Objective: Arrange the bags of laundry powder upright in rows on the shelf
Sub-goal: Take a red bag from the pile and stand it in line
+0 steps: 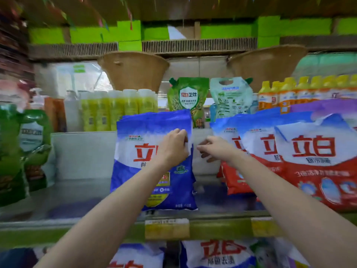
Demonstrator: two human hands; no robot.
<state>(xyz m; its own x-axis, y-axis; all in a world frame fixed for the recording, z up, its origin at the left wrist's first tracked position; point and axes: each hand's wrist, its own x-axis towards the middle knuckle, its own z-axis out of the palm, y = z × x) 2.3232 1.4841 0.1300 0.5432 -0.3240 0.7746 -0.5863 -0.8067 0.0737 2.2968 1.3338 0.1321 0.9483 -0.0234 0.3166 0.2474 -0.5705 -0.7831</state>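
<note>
A blue and white laundry powder bag [135,149] stands upright on the metal shelf [73,200], with more blue bags stacked behind it. My left hand [172,146] lies on its upper right part, fingers curled on the bag's edge. My right hand [211,148] hovers in the gap just right of that bag, fingers bent, nothing in it. To the right, a row of red and white powder bags [316,161] leans upright, front bag nearest me.
Green pouches [23,144] stand at the shelf's left end. Behind are yellow bottles [116,109], two refill pouches [188,99] and orange-capped bottles [289,91]. A shelf rail with yellow price tags [167,228] runs in front. More powder bags [216,254] lie on the shelf below.
</note>
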